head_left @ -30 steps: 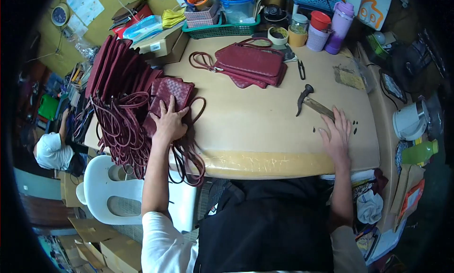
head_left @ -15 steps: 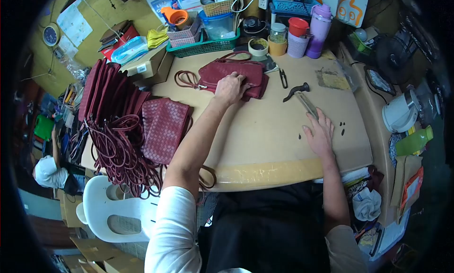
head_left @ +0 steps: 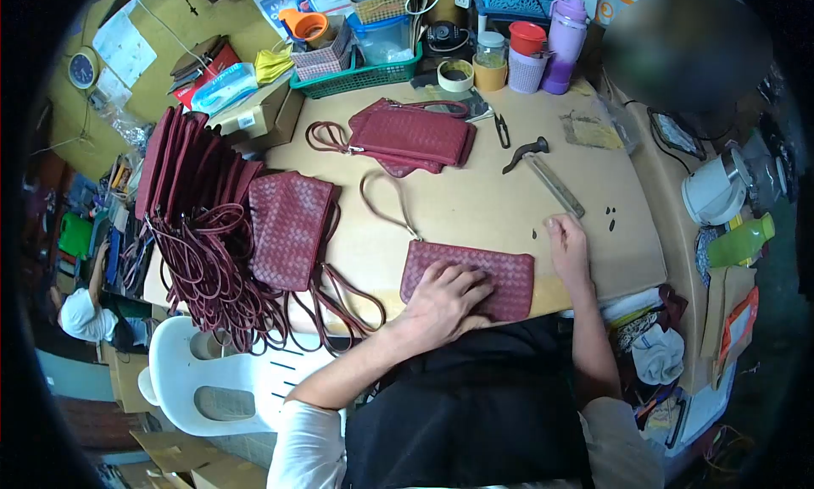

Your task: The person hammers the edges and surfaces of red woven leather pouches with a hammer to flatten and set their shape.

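Note:
A dark red woven wristlet pouch (head_left: 514,277) lies flat at the table's front edge, its strap loop stretching up and back. My left hand (head_left: 445,298) is over its lower left part, fingers bent across the top and the thumb by the front edge, closed on it. My right hand (head_left: 568,250) is just right of the pouch, fingers curled in; whatever they may hold is hidden. Past its fingertips lies a hammer (head_left: 555,186) with a dark head, apart from the hand. More dark red pouches (head_left: 411,137) are stacked farther back.
Many dark red pouches (head_left: 191,163) stand at left with tangled straps (head_left: 225,269); another pouch (head_left: 290,226) leans beside them. Small black snips (head_left: 502,131), a tape roll (head_left: 456,76) and a purple tumbler (head_left: 564,48) are at the back. Small dark pieces (head_left: 611,219) lie at right.
My left hand has come from the back stack to the front edge with a pouch. My right hand has left the hammer handle, moved slightly nearer me and curled its fingers.

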`<action>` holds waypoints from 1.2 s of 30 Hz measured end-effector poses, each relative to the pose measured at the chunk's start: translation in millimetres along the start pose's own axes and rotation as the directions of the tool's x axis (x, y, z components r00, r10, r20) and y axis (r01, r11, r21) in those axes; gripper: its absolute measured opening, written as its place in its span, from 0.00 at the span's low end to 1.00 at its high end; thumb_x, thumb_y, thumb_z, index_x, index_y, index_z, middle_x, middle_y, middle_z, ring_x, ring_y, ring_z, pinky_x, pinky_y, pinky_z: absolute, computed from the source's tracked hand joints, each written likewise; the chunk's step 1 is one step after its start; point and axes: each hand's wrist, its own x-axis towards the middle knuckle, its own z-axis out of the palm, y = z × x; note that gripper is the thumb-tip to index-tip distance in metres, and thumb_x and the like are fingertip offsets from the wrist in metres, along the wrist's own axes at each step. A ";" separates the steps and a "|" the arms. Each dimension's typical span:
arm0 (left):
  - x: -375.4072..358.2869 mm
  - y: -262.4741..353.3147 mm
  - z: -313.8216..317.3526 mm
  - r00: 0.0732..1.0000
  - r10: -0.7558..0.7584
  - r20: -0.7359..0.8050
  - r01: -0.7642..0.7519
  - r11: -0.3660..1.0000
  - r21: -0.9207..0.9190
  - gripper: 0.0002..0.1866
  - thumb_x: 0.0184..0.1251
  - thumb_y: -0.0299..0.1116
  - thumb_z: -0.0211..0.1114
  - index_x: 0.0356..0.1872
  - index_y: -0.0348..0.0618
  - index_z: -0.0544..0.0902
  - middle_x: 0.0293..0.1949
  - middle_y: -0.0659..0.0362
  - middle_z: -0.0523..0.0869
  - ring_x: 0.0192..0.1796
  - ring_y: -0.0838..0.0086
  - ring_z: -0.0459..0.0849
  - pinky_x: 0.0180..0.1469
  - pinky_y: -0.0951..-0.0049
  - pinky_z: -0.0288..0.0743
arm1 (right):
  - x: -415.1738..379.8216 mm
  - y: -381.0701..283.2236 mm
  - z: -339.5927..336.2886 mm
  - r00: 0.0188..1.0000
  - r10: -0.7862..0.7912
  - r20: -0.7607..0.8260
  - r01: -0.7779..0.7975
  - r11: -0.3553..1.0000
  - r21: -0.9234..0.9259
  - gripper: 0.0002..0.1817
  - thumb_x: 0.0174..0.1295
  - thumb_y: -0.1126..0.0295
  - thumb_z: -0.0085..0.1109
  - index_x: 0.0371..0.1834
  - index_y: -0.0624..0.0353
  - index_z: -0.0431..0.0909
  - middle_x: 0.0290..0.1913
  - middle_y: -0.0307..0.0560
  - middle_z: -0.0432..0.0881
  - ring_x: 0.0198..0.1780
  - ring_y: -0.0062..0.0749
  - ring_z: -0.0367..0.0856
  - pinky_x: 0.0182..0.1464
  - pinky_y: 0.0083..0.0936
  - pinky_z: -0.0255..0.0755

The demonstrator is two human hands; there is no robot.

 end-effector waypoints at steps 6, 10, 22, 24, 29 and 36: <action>-57.1 -35.6 0.0 0.681 -0.686 -0.255 0.685 0.721 -0.111 0.21 0.59 0.36 0.71 0.51 0.36 0.81 0.51 0.42 0.80 0.53 0.49 0.79 0.55 0.56 0.74 | -43.1 -33.6 1.1 0.998 -0.024 0.059 0.035 0.981 -0.192 0.15 0.64 0.61 0.62 0.44 0.62 0.81 0.39 0.50 0.80 0.46 0.46 0.77 0.52 0.40 0.69; -55.2 -43.5 -7.3 0.699 -0.702 -0.134 0.687 0.712 -0.149 0.23 0.64 0.44 0.68 0.48 0.32 0.81 0.43 0.43 0.84 0.45 0.48 0.84 0.48 0.58 0.78 | -52.5 -53.9 1.9 0.974 -0.048 0.220 0.124 0.930 -0.346 0.22 0.53 0.67 0.73 0.49 0.65 0.78 0.38 0.49 0.79 0.43 0.38 0.79 0.47 0.31 0.73; -63.9 -62.0 29.2 0.678 -0.718 -0.159 0.153 0.350 -0.924 0.14 0.75 0.32 0.60 0.57 0.37 0.77 0.38 0.67 0.83 0.44 0.84 0.79 0.52 0.79 0.71 | -53.8 -44.0 15.2 0.943 0.159 0.293 -0.318 0.695 0.645 0.13 0.56 0.85 0.66 0.39 0.62 0.72 0.36 0.38 0.80 0.38 0.16 0.77 0.42 0.20 0.74; -58.3 -45.4 3.7 0.646 -0.740 -0.186 0.236 0.426 -0.873 0.10 0.73 0.30 0.62 0.51 0.39 0.83 0.42 0.62 0.83 0.49 0.78 0.80 0.55 0.76 0.71 | -48.2 -50.4 7.9 0.990 0.052 0.133 -0.122 0.790 0.601 0.14 0.54 0.85 0.67 0.38 0.61 0.72 0.37 0.40 0.81 0.41 0.18 0.78 0.45 0.21 0.74; -72.1 -46.9 -60.7 0.964 -0.229 -0.139 0.130 0.854 -0.503 0.10 0.68 0.30 0.61 0.43 0.42 0.89 0.69 0.44 0.69 0.74 0.49 0.64 0.71 0.51 0.59 | -14.0 -69.9 -61.4 0.732 -0.601 0.322 0.504 0.795 0.338 0.17 0.54 0.74 0.71 0.44 0.58 0.75 0.48 0.47 0.82 0.51 0.31 0.80 0.55 0.28 0.72; -57.1 -51.4 -10.5 0.635 -0.768 -0.081 0.761 0.640 -0.107 0.27 0.59 0.27 0.70 0.60 0.32 0.75 0.52 0.43 0.79 0.51 0.50 0.82 0.56 0.60 0.76 | -31.2 -42.0 11.1 0.967 0.111 0.230 -0.101 0.993 -0.055 0.33 0.55 0.64 0.74 0.63 0.63 0.71 0.42 0.50 0.82 0.43 0.37 0.82 0.50 0.31 0.75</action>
